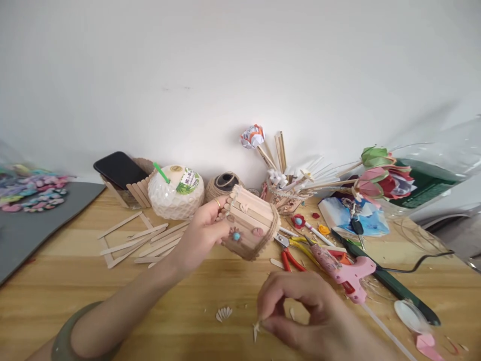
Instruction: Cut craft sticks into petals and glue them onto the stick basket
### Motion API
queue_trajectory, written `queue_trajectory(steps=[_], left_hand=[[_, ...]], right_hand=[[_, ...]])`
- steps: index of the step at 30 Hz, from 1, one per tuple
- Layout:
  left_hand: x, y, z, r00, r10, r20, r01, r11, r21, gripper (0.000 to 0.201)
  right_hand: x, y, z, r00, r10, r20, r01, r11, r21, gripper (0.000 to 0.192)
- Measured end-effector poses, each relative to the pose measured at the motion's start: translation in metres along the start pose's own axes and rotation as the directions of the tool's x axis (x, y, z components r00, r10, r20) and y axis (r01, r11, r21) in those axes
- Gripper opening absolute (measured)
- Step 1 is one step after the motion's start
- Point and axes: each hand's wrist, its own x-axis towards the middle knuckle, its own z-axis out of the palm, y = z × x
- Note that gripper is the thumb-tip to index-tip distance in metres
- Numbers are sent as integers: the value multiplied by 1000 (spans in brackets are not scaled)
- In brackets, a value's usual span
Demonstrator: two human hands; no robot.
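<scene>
Holding stick pot [251, 224] tilted, decorated side up, left hand [203, 235] fingers curled round rim for access. Right hand [300, 311] fingertips pinched shut on tiny petal piece [256, 330], low over table [112, 296]. Glue gun [343, 273] just beyond right fingers.

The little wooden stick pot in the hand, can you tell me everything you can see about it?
The small pot made of pale wooden craft sticks has its sticks set side by side as walls, with brown twine wound round its base end. Tiny decorations sit on its side: a blue bead flower and pinkish shell-like petals. It is tilted, its base end towards the lower right, lifted above the wooden table. The left hand grips it at the rim end, fingers curled over the edge. Nothing else touches it.
</scene>
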Motion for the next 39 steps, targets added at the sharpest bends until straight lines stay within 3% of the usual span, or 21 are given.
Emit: queue_trajectory(steps=[4,7,12,17,24,34,39], left_hand=[[-5,3,5,996,-62,59,62,998,5,36],[-8,5,11,987,-94,132,94,996,4,31],[-13,7,14,970,-113,215,117,993,-5,29],[-17,7,14,969,-119,215,121,993,5,33],[-17,5,15,968,-125,217,128,992,-1,29],[-18,6,15,965,-137,225,146,989,-25,27],[-19,7,16,965,-114,234,127,991,-39,26]], right_hand=[[-1,-13,-27,961,-196,-197,161,970,-180,9],[9,-20,-43,913,-338,-227,238,896,-375,12],[21,-26,-52,894,-440,-88,311,748,-587,11],[19,-27,-53,868,-490,86,399,584,-707,22],[20,-27,-50,850,-517,96,431,580,-692,22],[19,-30,-49,861,-501,86,422,611,-670,20],[19,-29,-45,851,-525,10,374,594,-713,17]])
